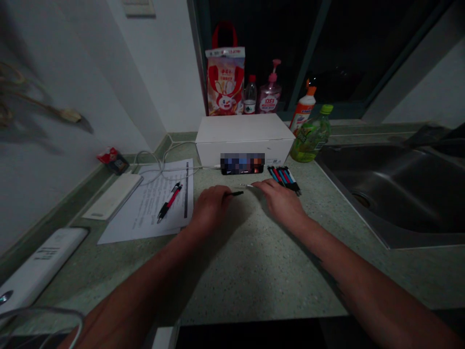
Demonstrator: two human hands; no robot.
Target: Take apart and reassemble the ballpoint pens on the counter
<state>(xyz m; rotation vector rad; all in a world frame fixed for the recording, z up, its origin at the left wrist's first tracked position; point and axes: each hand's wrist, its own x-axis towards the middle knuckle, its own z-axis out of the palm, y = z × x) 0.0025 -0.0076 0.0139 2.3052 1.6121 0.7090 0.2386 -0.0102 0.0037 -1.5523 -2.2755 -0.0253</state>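
The left hand (pixel 210 207) is pinching a slim black pen barrel (pixel 237 193) over the speckled green surface (pixel 250 271), while the half-open right hand (pixel 280 201) is resting just beside a small pale pen part (pixel 247 185), near a row of colored pens (pixel 284 179) lying before a white cardboard box (pixel 243 140).

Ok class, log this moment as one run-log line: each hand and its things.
left hand: holds small black piece | right hand: beside small pale piece | nearby: colored pens

Pretty dim corner here, with a black window (pixel 345 48) behind a speckled green countertop (pixel 254 276). White walls (pixel 72 121) on the left, steel sink (pixel 381 189) set in on the right.
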